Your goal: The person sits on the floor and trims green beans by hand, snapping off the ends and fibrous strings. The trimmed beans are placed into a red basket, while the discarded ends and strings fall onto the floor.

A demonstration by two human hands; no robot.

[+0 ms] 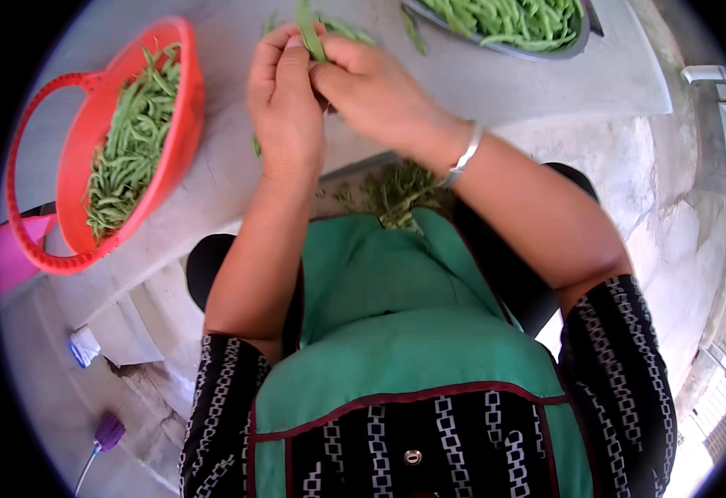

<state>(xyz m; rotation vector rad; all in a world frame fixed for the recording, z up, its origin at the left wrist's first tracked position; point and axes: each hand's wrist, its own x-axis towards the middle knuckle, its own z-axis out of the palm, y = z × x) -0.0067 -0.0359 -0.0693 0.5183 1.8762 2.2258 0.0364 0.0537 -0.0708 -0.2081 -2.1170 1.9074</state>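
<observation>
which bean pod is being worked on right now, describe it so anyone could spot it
Start at the grey stone counter, between the red basket and the metal tray. The single green bean pod stands upright there, pinched by the left hand and right hand, unlike the heaped pods.

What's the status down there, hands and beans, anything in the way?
Left hand and right hand both in a grip on one green bean. Red basket of beans at left, metal bowl ahead. Trimmings pile on green apron. Nothing blocking.

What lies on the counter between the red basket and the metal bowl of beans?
In the head view, the left hand and right hand sit between the red basket and the metal bowl, pinching one bean, with loose beans behind.
</observation>
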